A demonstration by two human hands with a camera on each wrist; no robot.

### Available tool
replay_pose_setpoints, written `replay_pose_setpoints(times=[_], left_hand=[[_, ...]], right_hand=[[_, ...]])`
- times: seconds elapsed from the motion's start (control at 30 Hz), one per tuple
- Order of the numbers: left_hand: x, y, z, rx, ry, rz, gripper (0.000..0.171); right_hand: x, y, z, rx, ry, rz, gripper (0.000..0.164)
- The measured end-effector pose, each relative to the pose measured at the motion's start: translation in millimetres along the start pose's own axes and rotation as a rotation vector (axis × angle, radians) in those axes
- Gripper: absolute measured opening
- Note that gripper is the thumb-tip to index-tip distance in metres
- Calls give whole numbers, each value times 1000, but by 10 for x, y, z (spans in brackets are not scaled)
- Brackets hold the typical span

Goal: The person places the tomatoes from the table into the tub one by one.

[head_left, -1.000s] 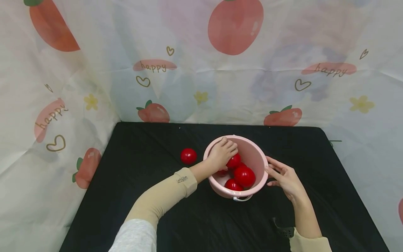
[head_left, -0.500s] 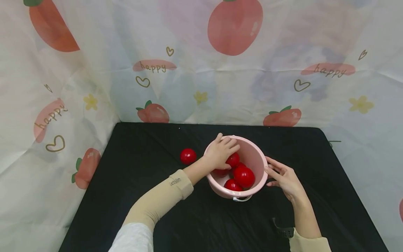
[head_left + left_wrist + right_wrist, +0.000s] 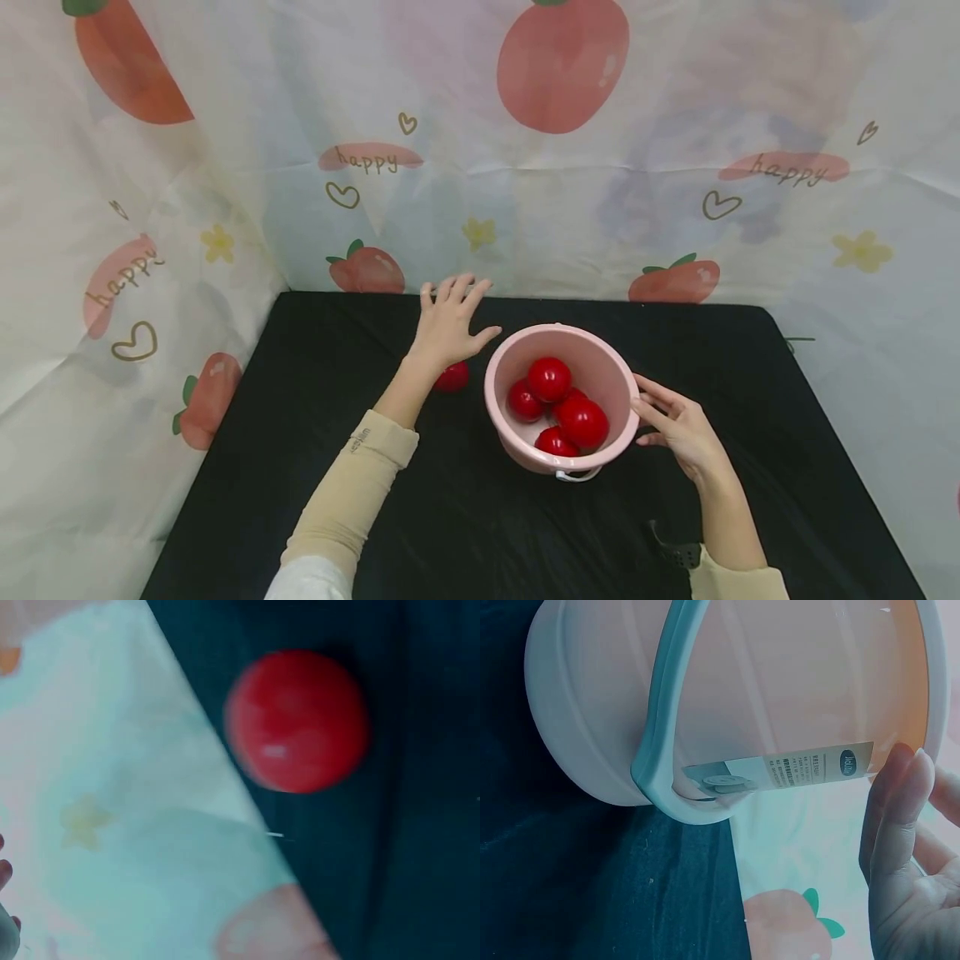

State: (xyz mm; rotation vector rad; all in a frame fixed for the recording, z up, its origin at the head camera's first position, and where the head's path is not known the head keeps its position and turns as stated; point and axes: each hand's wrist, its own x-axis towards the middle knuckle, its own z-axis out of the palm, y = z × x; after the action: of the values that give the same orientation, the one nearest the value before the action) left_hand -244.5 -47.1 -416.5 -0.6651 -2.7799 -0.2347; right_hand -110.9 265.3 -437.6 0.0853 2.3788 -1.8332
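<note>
A pink bucket (image 3: 502,425) stands on the black-covered table, with several shiny red balls (image 3: 583,422) inside. Left of the bucket lies one more red ball (image 3: 453,378), partly covered by my left hand (image 3: 446,333) in the head view; the left wrist view shows that red ball (image 3: 300,720) whole. My left hand holds nothing, its fingers spread and its thumb out toward the bucket. The extended fingers of my right hand (image 3: 678,425) touch the bucket's right side at the rim. In the right wrist view, the fingertips (image 3: 915,776) sit just under the rim, beside a label.
A white handle (image 3: 577,476) hangs at the bucket's near side. Behind the black table (image 3: 337,358) and along its left rises a pale fruit-printed cloth (image 3: 555,225). A dark strap (image 3: 678,552) is on my right wrist.
My left hand has come out of the bucket and moved left, over the lone ball, its fingers spreading. The ball it covered in the bucket stays there. My right hand keeps its place.
</note>
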Motion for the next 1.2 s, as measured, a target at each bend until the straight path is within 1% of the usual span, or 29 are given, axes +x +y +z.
replay_pose_setpoints(times=[0.07,0.1,0.2,0.37,0.5,0.63,0.77,1.03,1.2], left_hand=[[-72,-109,89,-38,3,-55,70],[-116,-156,145,-45,-6,-77,71],[-258,-270,336,-32,-60,-125,74],[-484,-385,624,0,-163,-171,80],[-600,-426,776,18,-205,-183,81],[-664,-442,873,17,-235,-193,82],[-695,-443,933,20,-253,-207,82],[-704,-453,1032,-4,-281,-264,82],[-692,-442,1073,-24,-275,-286,83]], right_hand=[[0,6,-2,10,-1,-2,58],[1,9,-3,15,-2,-4,58],[4,15,-5,36,-6,-7,58],[4,16,-3,62,-11,-14,58],[1,15,-3,68,-12,-17,58],[1,17,-5,72,-11,-17,58],[2,17,-3,69,-9,-16,58],[2,6,2,34,1,-2,59],[0,7,2,40,-1,-8,58]])
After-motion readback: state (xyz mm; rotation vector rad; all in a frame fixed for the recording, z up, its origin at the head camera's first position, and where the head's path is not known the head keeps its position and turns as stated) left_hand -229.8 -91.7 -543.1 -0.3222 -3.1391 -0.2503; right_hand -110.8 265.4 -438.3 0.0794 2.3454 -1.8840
